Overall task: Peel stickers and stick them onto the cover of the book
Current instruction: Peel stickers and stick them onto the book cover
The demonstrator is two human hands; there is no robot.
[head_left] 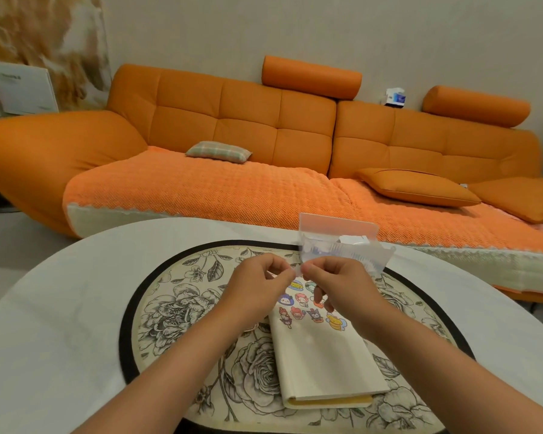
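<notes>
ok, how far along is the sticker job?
Done: several stickers sit on the far part of the book cover. In hand: left hand and right hand pinch a corner of the clear sheet above it, apparently peeling. Left: the cover's near half is bare.

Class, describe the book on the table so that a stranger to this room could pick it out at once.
In front of the orange sofa stands a white oval table with a black-rimmed floral mat in its middle. On that mat lies the closed cream book. It alone has a plain cover, with cartoon stickers clustered at its far end.
</notes>
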